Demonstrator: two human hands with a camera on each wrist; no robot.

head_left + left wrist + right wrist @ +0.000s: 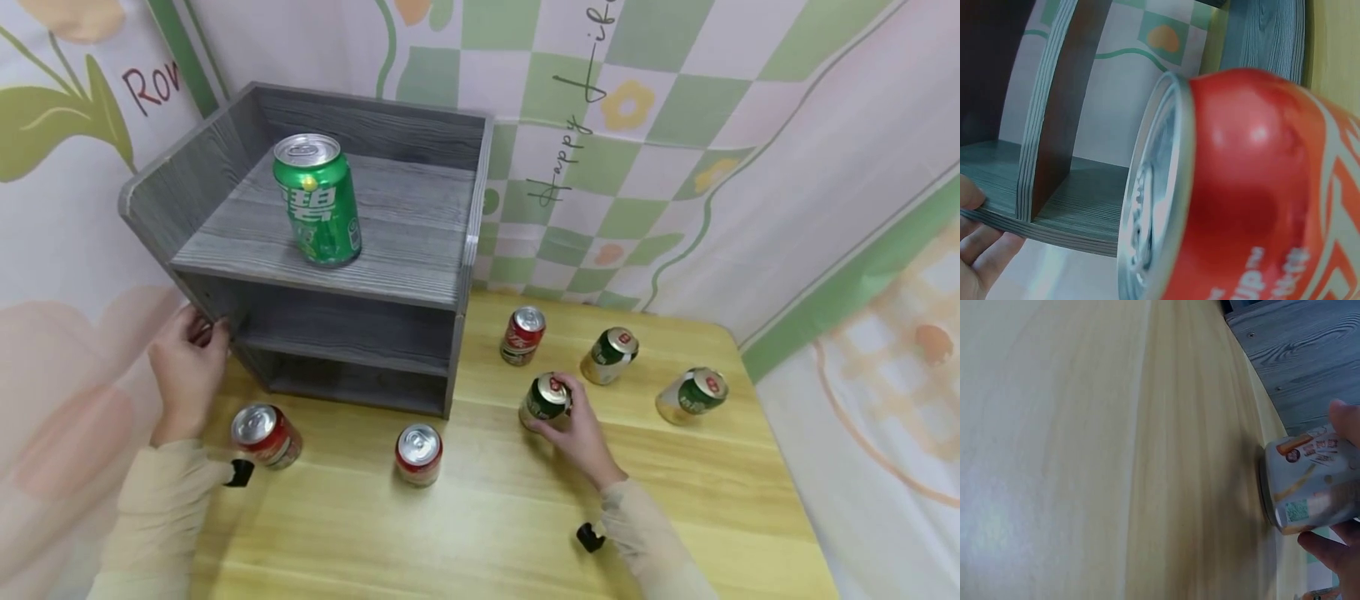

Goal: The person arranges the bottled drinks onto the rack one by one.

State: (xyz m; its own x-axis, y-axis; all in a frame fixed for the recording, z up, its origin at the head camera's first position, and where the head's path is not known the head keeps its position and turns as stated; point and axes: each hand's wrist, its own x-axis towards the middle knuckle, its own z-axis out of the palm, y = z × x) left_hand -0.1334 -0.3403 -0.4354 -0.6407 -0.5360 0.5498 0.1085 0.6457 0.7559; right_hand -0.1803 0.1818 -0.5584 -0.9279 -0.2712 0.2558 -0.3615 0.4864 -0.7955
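Head view: clamps a gold can point(544, 403) with the right hand point(582, 429), pinches the shelf point(420, 217) by its left front edge with the left hand point(186, 367).
Curls right thumb and fingers round the gold can, to the right of the shelf; cannot tell whether touching the table point(487, 533) or just above. Shows a green can point(321, 208) upright on top of the shelf; on the table, a red can point(279, 442) near the left hand, a second red can point(418, 468) in front of the shelf, a third red can point(522, 340) right of the shelf, just behind the held can. Beyond the right hand, shows a second gold can point(606, 360); farther right, a third gold can point(688, 397).
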